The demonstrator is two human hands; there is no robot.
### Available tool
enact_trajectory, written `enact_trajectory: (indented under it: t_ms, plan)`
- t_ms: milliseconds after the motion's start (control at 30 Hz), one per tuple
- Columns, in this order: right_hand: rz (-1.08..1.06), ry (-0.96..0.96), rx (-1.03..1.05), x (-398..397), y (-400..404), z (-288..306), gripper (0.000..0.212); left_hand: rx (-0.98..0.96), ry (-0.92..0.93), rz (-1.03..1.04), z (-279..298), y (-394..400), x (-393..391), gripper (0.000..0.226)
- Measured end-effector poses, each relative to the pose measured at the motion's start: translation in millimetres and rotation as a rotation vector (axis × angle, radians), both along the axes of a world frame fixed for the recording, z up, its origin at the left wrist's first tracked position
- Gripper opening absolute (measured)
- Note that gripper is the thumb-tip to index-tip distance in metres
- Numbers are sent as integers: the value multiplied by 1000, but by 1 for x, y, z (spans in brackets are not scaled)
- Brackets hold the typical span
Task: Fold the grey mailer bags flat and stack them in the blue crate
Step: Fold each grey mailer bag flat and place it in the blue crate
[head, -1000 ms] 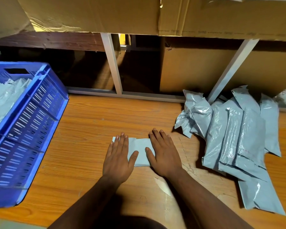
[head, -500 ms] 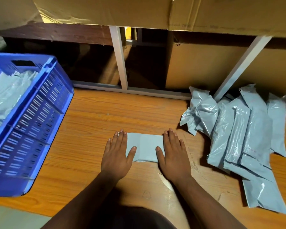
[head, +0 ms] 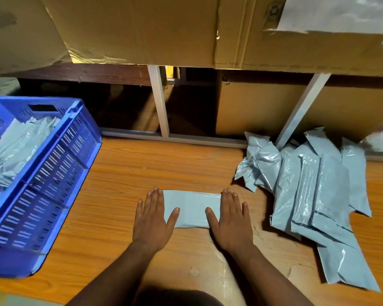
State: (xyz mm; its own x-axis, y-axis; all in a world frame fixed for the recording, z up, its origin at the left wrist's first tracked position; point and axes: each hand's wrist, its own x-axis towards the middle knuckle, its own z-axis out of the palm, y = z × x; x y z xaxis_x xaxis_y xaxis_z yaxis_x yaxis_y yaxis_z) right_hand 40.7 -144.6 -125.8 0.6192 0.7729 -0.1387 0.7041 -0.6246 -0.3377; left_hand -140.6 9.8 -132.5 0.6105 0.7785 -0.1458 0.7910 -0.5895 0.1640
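Observation:
A folded grey mailer bag (head: 191, 208) lies flat on the wooden table (head: 119, 184), in the middle. My left hand (head: 152, 219) presses its left end with straight fingers. On its right end my right hand (head: 230, 217) presses down flat the same way. The blue crate (head: 53, 173) stands at the left and holds several folded grey bags (head: 16, 149). A loose pile of unfolded grey mailer bags (head: 314, 191) lies at the right.
A white metal frame (head: 159, 102) runs along the table's back edge, with cardboard boxes (head: 263, 107) behind it. A large cardboard sheet (head: 142, 29) hangs overhead. A white plastic bag (head: 380, 140) lies at the far right edge.
Both hands have slid apart along the folded bag, from its middle to its two ends, showing more of the bag between them.

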Motion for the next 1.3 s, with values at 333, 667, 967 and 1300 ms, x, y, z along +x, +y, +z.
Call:
enact_trajectory:
  t_ms: [333, 667, 967, 1300]
  plan:
    - [242, -107, 132, -18, 17, -7, 58, 16, -174, -292, -5, -15, 26, 72]
    - [181, -6, 125, -8, -14, -9, 75, 14, -108, -167, -6, -16, 1, 88]
    - [171, -13, 23, -7, -23, -3, 80, -13, -102, -139, -6, -17, -7, 92]
    - [218, -50, -13, 5, 19, 46, 71, -143, -44, -225, 40, 41, 14, 77]
